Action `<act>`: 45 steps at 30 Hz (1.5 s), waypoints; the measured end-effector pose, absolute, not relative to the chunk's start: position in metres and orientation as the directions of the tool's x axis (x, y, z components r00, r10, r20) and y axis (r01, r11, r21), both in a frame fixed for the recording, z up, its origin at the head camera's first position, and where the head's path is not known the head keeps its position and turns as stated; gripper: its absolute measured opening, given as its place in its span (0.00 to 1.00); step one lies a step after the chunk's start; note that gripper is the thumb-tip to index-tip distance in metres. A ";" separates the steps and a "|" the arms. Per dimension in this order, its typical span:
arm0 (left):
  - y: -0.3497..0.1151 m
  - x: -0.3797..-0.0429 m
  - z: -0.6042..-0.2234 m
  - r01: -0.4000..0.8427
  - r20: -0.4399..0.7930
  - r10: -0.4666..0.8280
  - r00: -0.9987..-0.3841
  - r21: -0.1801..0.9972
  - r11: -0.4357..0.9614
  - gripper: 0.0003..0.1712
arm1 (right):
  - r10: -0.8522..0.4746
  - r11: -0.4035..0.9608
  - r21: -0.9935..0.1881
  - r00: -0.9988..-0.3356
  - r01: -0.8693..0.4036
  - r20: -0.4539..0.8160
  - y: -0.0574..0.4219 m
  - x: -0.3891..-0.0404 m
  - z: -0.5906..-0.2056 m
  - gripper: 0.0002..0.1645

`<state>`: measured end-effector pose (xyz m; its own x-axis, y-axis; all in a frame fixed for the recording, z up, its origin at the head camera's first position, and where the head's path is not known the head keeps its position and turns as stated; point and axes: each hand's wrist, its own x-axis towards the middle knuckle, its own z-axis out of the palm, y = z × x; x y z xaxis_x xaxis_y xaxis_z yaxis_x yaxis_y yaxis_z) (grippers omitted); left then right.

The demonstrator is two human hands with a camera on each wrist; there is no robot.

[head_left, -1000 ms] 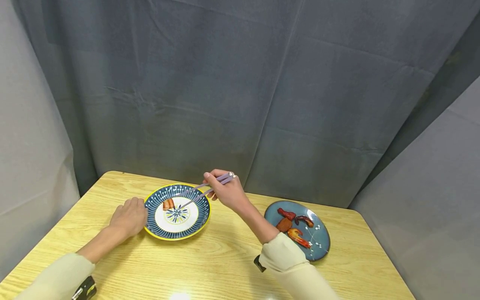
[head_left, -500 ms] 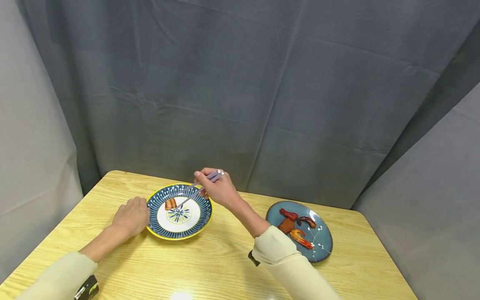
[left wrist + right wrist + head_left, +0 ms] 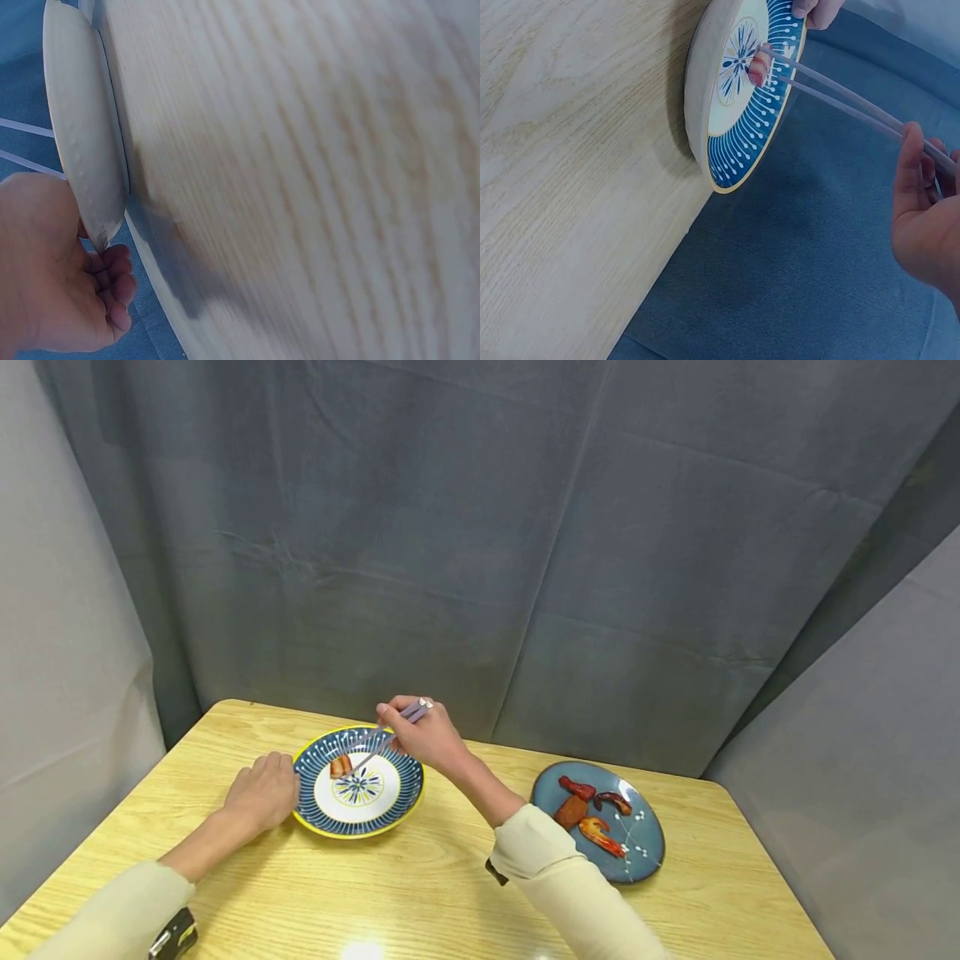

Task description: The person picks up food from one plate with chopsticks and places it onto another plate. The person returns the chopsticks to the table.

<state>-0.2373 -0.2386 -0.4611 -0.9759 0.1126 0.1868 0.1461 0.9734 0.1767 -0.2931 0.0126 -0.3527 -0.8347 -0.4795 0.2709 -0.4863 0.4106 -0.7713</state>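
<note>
My right hand (image 3: 427,735) holds a pair of pale purple chopsticks (image 3: 855,101) near their upper ends. Their tips reach down to a small reddish-brown striped piece of meat (image 3: 341,767), one tip at either side of it. The meat is over the white centre of a round plate (image 3: 360,822) with a blue patterned band and yellow rim. At the plate's left edge, my left hand (image 3: 264,792) pinches the rim; in the left wrist view its fingers (image 3: 116,289) curl under the edge, the thumb largely hidden.
A blue-grey plate (image 3: 645,852) stands at the right, behind the right sleeve. On it lie a shrimp (image 3: 600,837), a red drumstick-like piece (image 3: 577,788), a brown flat piece (image 3: 572,812) and a dark curved piece (image 3: 613,802). A grey curtain (image 3: 420,543) hangs behind the wooden table (image 3: 420,893).
My right hand has moved left, and the chopstick tips have drawn closer together around the meat. The left hand stays at the plate's rim.
</note>
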 end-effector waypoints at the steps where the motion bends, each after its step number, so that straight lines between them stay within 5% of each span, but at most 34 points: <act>1: -0.239 -0.237 -0.461 0.145 0.185 0.112 -0.976 0.178 0.973 0.13 | -0.485 0.416 -0.765 -0.831 -0.493 0.272 0.013 -0.294 -0.354 0.18; 22: -0.235 -0.239 -0.464 0.142 0.180 0.109 -0.978 0.183 0.973 0.12 | -0.474 0.424 -0.762 -0.837 -0.489 0.273 0.012 -0.296 -0.364 0.18; 45: -0.234 -0.239 -0.462 0.139 0.175 0.108 -0.979 0.181 0.974 0.12 | -0.279 0.446 -0.807 -0.917 -0.386 0.284 0.017 -0.292 -0.356 0.26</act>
